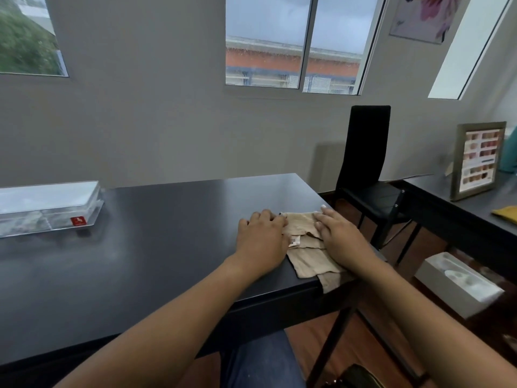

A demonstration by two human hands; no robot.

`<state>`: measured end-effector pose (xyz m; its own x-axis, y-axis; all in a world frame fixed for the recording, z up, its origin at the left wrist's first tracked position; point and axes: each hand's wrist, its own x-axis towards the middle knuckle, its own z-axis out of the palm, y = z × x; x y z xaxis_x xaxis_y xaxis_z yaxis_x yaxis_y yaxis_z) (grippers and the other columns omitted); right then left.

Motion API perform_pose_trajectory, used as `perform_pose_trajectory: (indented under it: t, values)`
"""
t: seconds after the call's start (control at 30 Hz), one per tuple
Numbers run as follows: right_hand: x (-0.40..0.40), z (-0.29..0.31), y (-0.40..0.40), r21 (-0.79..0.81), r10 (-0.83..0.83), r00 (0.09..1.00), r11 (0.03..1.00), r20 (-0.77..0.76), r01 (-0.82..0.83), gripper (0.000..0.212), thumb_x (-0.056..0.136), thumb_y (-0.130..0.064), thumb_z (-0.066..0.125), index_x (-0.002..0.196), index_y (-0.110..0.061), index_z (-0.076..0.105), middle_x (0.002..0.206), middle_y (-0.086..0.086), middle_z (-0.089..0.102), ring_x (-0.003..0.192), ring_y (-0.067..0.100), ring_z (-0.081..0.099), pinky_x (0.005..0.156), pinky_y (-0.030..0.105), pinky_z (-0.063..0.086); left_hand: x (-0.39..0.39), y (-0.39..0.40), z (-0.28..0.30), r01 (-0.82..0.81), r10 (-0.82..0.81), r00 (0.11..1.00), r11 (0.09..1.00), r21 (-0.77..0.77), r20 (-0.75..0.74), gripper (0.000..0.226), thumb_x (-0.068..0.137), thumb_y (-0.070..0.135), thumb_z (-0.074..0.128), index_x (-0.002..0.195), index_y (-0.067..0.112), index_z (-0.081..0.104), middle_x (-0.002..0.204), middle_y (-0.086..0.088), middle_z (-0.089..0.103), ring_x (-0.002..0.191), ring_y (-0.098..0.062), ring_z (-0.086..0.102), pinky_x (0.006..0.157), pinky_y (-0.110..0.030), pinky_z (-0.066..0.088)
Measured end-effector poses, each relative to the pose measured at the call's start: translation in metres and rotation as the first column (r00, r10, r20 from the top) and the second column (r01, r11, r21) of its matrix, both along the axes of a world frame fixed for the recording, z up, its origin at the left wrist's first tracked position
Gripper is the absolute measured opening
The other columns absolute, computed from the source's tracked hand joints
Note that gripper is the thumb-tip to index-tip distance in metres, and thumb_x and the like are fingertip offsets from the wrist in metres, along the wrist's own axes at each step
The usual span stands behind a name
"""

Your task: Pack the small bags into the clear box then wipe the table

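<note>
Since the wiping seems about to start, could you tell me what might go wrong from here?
1. The beige cloth lies at the right edge of the black table, one corner already hanging over; a push to the right could drag it off.
2. The left hand and right hand lie flat on it without a grip, so it may bunch or slip.
3. The clear box sits at the far left; a wide sweep could knock it.

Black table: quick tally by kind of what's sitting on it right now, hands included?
Clear box: 1
Beige cloth: 1
Hands, left hand and right hand, both resting on the cloth: 2
Total: 4
</note>
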<state>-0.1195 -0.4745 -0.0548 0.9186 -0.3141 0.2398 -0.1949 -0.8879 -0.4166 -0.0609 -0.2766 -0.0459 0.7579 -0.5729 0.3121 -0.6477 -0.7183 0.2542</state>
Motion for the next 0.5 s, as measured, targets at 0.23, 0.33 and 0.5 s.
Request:
perform_pose_trajectory:
  t: [0.23, 0.33, 0.5]
  values:
    - [0.002, 0.001, 0.002, -0.12, -0.018, 1.0, 0.993, -0.006, 0.017, 0.042, 0.109, -0.029, 0.041, 0.147, -0.018, 0.055, 0.163, 0.006, 0.04, 0.149, 0.024, 0.038, 0.122, 0.046, 0.026, 0.002, 0.017, 0.001, 0.041, -0.04, 0.999, 0.997, 0.065, -0.015, 0.051, 0.1, 0.059, 0.039, 0.145, 0.037, 0.051, 0.141, 0.002, 0.055, 0.131, -0.024, 0.047, 0.107, -0.047, 0.031]
    - [0.001, 0.009, 0.013, -0.186, -0.07, 0.998, 0.98, -0.007, 0.067, 0.038, 0.107, -0.024, 0.041, 0.14, -0.02, 0.06, 0.159, 0.009, 0.044, 0.146, 0.025, 0.04, 0.122, 0.05, 0.02, -0.002, 0.034, 0.005, 0.054, -0.051, 0.998, 0.995, 0.085, -0.039, 0.055, 0.099, 0.063, 0.039, 0.146, 0.038, 0.048, 0.145, 0.003, 0.052, 0.134, -0.023, 0.045, 0.111, -0.048, 0.027]
    - [-0.002, 0.015, 0.058, -0.166, 0.113, 0.984, 0.982, 0.136, -0.09, 0.029, 0.098, -0.014, 0.057, 0.122, -0.017, 0.072, 0.144, 0.011, 0.06, 0.131, 0.032, 0.056, 0.113, 0.047, 0.037, -0.016, 0.085, 0.0, 0.045, -0.044, 0.999, 0.997, 0.056, -0.019, 0.058, 0.097, 0.068, 0.039, 0.149, 0.041, 0.043, 0.149, 0.008, 0.049, 0.139, -0.017, 0.042, 0.112, -0.043, 0.024]
